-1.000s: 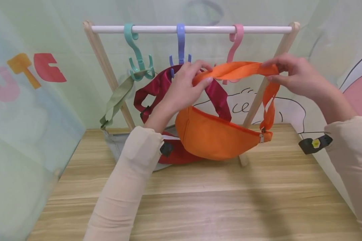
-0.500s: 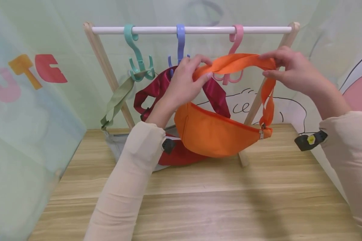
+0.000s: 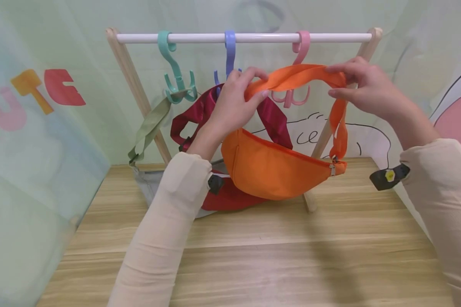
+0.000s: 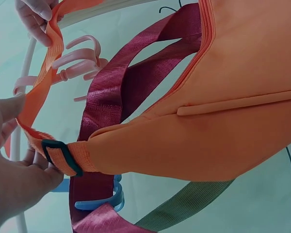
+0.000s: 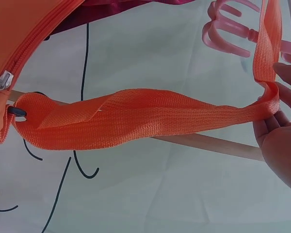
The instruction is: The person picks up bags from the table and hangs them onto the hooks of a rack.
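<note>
An orange waist bag [image 3: 276, 170] hangs in the air from its orange strap [image 3: 299, 76], held up by both hands. The left hand [image 3: 236, 100] pinches the strap above the bag's left end; in the left wrist view a dark buckle [image 4: 62, 156] sits just by its fingers. Near the strap's right bend, the right hand [image 3: 369, 87] grips the webbing between thumb and fingers. Behind the strap hangs a pink hook [image 3: 288, 98], partly covered by it. In the right wrist view the strap runs twisted from the bag's zip end to the right hand [image 5: 281, 131].
A white rail [image 3: 199, 38] on wooden posts carries a green hook [image 3: 174, 72] and a blue hook [image 3: 230, 51]. A grey bag [image 3: 146, 183] hangs from the green one. A dark red bag's strap [image 3: 274, 121] loops over the blue one. Below is a wooden table [image 3: 253, 256].
Both hands have raised the strap a little, closer to the rail. The right hand has also shifted slightly left, and the strap arches higher in front of the pink hook.
</note>
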{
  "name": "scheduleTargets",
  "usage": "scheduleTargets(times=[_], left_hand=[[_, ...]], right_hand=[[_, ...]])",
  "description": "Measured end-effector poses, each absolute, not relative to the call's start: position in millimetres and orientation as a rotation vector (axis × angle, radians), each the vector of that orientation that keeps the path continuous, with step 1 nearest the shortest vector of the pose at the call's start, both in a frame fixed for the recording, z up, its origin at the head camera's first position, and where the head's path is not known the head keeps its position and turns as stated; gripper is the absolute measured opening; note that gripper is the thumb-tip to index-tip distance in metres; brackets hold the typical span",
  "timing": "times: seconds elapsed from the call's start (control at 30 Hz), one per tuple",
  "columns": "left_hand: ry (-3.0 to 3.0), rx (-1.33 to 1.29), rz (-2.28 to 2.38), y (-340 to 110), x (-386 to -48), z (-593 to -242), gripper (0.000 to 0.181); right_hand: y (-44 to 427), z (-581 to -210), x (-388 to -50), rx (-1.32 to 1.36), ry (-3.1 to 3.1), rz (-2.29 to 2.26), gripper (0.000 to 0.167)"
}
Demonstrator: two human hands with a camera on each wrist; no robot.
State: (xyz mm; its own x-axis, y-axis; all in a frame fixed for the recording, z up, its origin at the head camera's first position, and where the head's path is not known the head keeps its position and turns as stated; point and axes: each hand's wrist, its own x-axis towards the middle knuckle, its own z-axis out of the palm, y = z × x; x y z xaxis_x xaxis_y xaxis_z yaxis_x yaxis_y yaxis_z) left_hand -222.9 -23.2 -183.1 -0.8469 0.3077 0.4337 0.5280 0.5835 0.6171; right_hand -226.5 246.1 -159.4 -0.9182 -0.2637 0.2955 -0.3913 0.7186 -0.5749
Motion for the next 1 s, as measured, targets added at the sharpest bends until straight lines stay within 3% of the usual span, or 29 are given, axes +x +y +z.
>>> scheduleTargets(times=[1.0], left_hand=[[-2.55, -0.679, -1.176, -23, -225, -191, 0.034]], right_hand=[[242, -170, -230, 0.514, -2.803, 0.988, 0.052]])
